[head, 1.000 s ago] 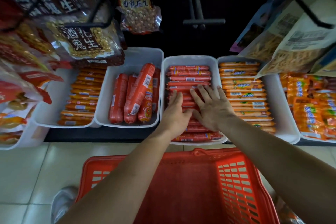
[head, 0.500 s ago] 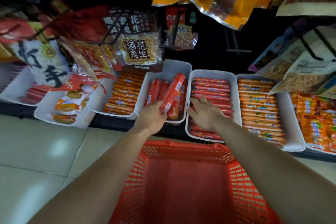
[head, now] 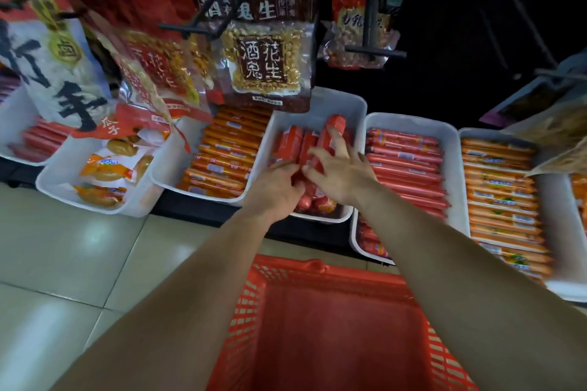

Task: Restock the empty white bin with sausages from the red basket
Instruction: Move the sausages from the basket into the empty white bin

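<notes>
At twelve o'clock from the red basket (head: pixel 333 343), white bin (head: pixel 344 105) is holding thick red sausages (head: pixel 289 143); left hand (head: pixel 274 190) is curling its grip round them, right hand (head: pixel 344 174) is resting on them, grip spread apart.

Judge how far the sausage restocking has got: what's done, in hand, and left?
Done: red basket shows no sausages; the thin-sausage bin is full. In hand: left hand and right hand touch thick sausages in the neighbouring white bin. Left: probably straightening those.
</notes>
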`<action>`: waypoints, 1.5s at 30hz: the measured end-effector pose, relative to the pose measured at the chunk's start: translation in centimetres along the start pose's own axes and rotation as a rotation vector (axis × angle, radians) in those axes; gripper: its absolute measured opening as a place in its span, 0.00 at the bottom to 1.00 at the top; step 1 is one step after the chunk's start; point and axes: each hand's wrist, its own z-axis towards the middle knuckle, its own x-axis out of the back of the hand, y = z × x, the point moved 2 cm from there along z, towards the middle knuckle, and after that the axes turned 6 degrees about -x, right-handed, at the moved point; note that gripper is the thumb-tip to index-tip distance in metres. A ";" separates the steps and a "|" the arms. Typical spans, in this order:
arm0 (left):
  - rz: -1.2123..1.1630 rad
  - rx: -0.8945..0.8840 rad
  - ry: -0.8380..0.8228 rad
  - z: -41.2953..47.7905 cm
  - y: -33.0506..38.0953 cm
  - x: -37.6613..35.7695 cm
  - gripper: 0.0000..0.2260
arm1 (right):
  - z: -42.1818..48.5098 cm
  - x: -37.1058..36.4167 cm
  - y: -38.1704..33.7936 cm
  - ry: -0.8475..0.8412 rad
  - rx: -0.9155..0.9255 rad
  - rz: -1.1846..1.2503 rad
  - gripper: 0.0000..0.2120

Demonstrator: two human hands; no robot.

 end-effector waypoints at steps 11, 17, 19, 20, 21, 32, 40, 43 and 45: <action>0.147 -0.209 -0.012 1.6 1.3 -1.9 0.22 | -2.1 -1.4 4.7 0.078 -0.197 0.221 0.30; 0.350 -0.291 -0.171 2.3 0.4 -2.5 0.25 | -2.5 -1.6 3.5 0.152 -0.211 0.166 0.27; 0.403 -0.315 -0.186 2.4 -0.1 -2.0 0.24 | -2.5 -1.2 4.2 0.216 -0.134 0.069 0.27; 0.439 -0.326 -0.191 2.4 -0.1 -1.7 0.24 | -2.4 -0.9 4.5 0.214 -0.094 0.048 0.27; 0.477 -0.333 -0.195 2.4 -0.1 -1.6 0.25 | -2.2 -0.7 4.9 0.194 -0.059 0.019 0.27; 0.540 -0.349 -0.194 1.9 -0.7 -0.8 0.27 | -3.1 -1.3 4.7 0.052 -0.062 -0.177 0.29; 0.497 -0.292 -0.207 1.3 -2.3 1.0 0.28 | -3.3 -1.7 3.9 0.019 -0.007 -0.284 0.32; 0.417 -0.280 -0.169 1.4 -2.5 0.9 0.26 | -2.9 -1.1 3.4 0.044 0.003 -0.254 0.33; 0.305 -0.269 -0.069 1.5 -2.1 0.6 0.24 | -2.7 -0.5 3.5 0.055 0.003 -0.219 0.32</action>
